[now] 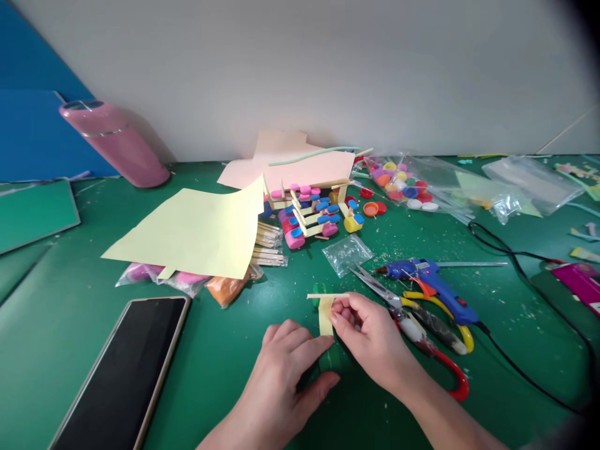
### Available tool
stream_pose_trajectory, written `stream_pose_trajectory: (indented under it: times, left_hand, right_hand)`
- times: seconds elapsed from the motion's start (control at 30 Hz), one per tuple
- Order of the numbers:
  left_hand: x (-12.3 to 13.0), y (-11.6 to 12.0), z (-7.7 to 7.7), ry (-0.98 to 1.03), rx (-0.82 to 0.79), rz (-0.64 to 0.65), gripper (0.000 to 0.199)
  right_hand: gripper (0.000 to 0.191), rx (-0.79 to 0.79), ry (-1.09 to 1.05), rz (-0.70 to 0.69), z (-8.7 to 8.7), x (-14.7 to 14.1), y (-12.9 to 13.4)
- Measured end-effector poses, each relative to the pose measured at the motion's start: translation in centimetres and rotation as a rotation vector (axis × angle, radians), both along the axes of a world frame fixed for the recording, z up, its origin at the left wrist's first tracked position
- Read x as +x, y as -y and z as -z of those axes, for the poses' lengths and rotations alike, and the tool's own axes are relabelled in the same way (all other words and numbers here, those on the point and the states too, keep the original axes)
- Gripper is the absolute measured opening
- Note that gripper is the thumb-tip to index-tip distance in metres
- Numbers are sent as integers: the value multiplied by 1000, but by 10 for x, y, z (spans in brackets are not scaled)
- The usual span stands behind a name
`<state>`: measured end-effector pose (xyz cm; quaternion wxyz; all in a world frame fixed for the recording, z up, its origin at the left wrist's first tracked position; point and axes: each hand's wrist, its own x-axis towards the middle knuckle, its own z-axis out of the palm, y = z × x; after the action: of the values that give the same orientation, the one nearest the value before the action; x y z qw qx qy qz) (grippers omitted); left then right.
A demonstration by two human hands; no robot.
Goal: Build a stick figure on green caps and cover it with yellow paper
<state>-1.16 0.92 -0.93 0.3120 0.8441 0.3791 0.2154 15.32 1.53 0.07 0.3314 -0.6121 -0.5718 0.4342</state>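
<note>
My right hand (370,337) is closed in a pinch on the right edge of a small pale yellow strip (325,317). A thin pale stick (323,295) lies across the strip's top end. Just beyond it is a small green round piece (319,290). My left hand (285,375) has its index fingertip against the strip's lower end, with the thumb below. Between that finger and thumb sits another green piece (330,359), partly hidden and hard to tell from the green table. Scissors (407,319) with red and yellow handles lie beside my right hand.
A blue glue gun (431,284) with a black cord lies on the right. Small assembled pieces (309,215), bagged coloured caps (398,181) and a small clear bag (347,253) are farther back. Yellow paper (187,231), a phone (122,375) and a pink bottle (117,144) are left.
</note>
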Motion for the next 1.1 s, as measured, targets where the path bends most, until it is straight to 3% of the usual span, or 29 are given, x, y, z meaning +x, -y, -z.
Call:
stream_pose_trajectory:
  times: [0.47,0.63,0.73,0.83,1.1]
  left_hand:
    - [0,-1,-2,-12,-37,9,25]
    - [0,-2,-4,-18,-49,16,24]
    - [0,-2,-6,-27,-66,19,23]
    - [1,-2,-8,-46,-89,13,24]
    - [0,0,-13,-79,-121,-3,23]
  right_hand:
    - [4,-33,63,23,0,-2,-3]
    - [8,0,100,57,-2,0,8]
    - [7,179,172,-42,1,3,18]
    - [26,346,241,-179,6,7,24]
    - [33,397,368,-272,12,12,20]
